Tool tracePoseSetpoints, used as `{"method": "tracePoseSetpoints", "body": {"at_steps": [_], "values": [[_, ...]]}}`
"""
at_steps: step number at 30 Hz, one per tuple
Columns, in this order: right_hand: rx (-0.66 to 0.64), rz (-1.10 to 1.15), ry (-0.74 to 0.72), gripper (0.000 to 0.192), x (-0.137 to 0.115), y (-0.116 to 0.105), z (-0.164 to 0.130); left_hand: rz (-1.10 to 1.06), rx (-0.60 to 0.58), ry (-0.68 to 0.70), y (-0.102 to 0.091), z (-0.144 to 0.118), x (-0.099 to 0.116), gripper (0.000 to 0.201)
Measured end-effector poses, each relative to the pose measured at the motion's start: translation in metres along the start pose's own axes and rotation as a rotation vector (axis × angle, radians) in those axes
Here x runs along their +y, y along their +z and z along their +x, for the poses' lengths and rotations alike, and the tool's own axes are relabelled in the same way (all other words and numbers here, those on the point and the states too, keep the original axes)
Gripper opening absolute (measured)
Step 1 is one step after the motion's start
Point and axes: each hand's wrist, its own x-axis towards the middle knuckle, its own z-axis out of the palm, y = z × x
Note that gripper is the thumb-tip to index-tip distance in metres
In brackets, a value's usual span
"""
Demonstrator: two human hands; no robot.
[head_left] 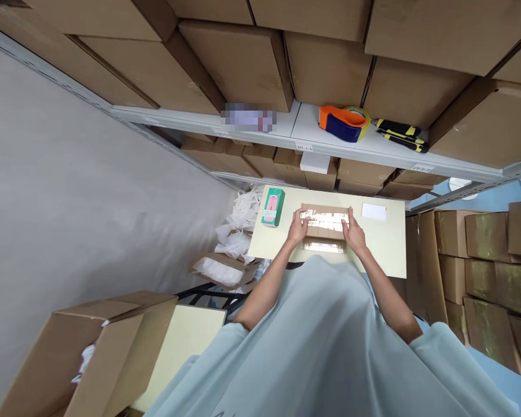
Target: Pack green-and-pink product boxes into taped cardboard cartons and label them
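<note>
A small brown cardboard box lies on the pale yellow table in front of my body. Glossy clear tape across its top reflects the light strongly. My left hand grips its left side, with the thumb on top. On the opposite side, my right hand holds the box with its fingers along the edge. A green and pink carton stands left of my left hand. To the right of my right hand is a flat white rectangular item.
Above the table, a metal shelf carries large cartons, an orange and blue tape dispenser and yellow-black utility knives. White crumpled packing material is heaped at the left. More cartons are stacked at the right; an open carton stands lower left.
</note>
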Motion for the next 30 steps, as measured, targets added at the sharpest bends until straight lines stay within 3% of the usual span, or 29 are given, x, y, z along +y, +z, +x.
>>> {"method": "tracePoseSetpoints", "body": {"at_steps": [6,12,18,21,23,25,28,30], "values": [[-0.004,0.027,0.058,0.076,0.0,0.008,-0.015,-0.017,-0.027,-0.132,-0.002,-0.011,0.001,0.034],[0.032,0.074,0.012,0.074,-0.003,0.005,-0.017,0.004,-0.02,-0.078,-0.013,-0.012,0.013,0.033],[0.037,0.051,0.066,0.072,-0.007,0.015,-0.036,0.048,0.022,-0.054,-0.018,-0.028,0.021,0.026],[0.128,0.008,0.021,0.069,-0.009,0.008,-0.025,0.159,0.064,-0.011,-0.018,-0.026,0.022,0.025],[0.232,-0.036,-0.073,0.064,-0.018,-0.015,-0.002,0.266,0.064,0.074,-0.02,-0.012,0.029,0.026],[0.352,-0.073,-0.199,0.059,-0.041,-0.055,0.032,0.328,0.066,0.211,-0.025,0.014,0.051,0.032],[0.533,-0.122,-0.389,0.055,-0.098,-0.139,0.085,0.325,0.123,0.416,-0.039,0.064,0.117,0.042],[0.553,-0.189,-0.429,0.054,-0.141,-0.191,0.113,0.292,0.182,0.575,-0.05,0.093,0.174,0.045]]}}
